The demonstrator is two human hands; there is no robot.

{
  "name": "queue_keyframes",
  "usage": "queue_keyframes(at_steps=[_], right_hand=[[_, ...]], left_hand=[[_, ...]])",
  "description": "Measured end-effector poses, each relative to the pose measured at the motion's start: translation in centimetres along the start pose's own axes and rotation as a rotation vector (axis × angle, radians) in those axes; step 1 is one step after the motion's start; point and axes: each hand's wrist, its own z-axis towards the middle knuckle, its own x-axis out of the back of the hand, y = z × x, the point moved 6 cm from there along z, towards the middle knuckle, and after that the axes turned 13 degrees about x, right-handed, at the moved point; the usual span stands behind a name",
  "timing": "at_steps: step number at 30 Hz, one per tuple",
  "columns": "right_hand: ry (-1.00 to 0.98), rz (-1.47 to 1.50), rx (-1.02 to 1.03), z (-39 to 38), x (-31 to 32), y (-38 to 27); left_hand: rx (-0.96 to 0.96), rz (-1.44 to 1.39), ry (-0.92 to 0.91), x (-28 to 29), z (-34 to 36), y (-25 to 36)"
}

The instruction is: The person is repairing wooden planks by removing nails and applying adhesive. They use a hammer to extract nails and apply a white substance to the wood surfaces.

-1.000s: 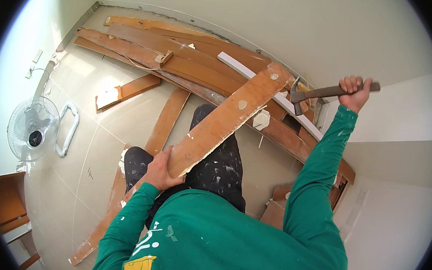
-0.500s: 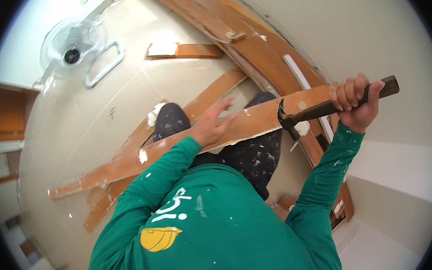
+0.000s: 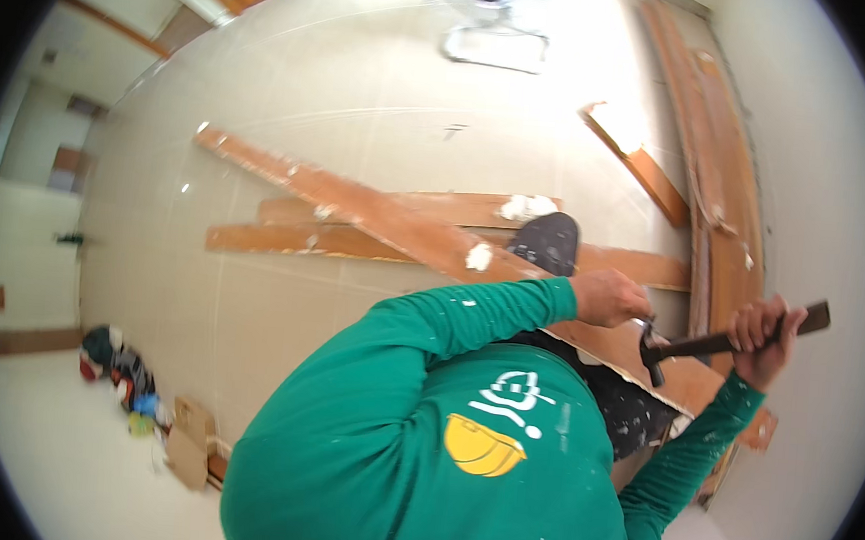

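Wooden plank [image 3: 444, 251] lies aslant over my legs [image 3: 628, 414]; claw hammer [image 3: 705, 345] in my right hand [image 3: 763, 341], fingers wrapped round it; left hand [image 3: 611, 298] curls near its head, whether pinching anything I can't tell; likely lining up hammer work, next wanting steady aim

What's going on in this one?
The person's right hand grips a hammer by its handle. The left hand is close to the hammer's head, over a long brown board lying across the legs; whether it holds anything is unclear. More boards lie along the wall.
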Motion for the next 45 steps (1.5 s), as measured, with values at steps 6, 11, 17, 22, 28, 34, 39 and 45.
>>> queue_keyframes(at_steps=[6, 11, 17, 22, 28, 34, 39, 45], right_hand=[[0.055, -0.130, -0.176, 1.2, -0.8, 2.8], [-0.004, -0.288, -0.142, 3.0, -2.8, 3.5], [-0.012, -0.542, -0.184, 2.5, -2.4, 4.7], [-0.190, -1.022, -0.451, 0.7, -6.6, 8.3], [-0.566, -1.573, -0.717, -3.8, -7.2, 14.1], [-0.617, -1.603, -0.810, -9.1, -4.7, 15.1], [-0.586, -1.686, -0.617, -11.4, -6.1, 15.4], [-0.293, -1.796, -0.593, -12.8, -3.4, 15.1]], left_hand=[[0.379, -0.242, 0.472, 7.5, -0.8, -1.9], [0.924, 0.083, 0.425, 10.0, -4.6, -17.0], [1.041, 0.199, 0.603, 15.9, -10.9, -18.7], [0.856, 0.471, 0.423, 26.3, -24.6, -21.2], [1.371, 0.529, 0.912, 36.5, -44.3, -26.8], [1.263, -1.205, 1.109, 29.1, -49.6, -33.6], [1.262, -1.138, 1.367, 29.0, -48.7, -34.4], [1.252, 0.284, 0.667, 28.6, -48.9, -32.4]])
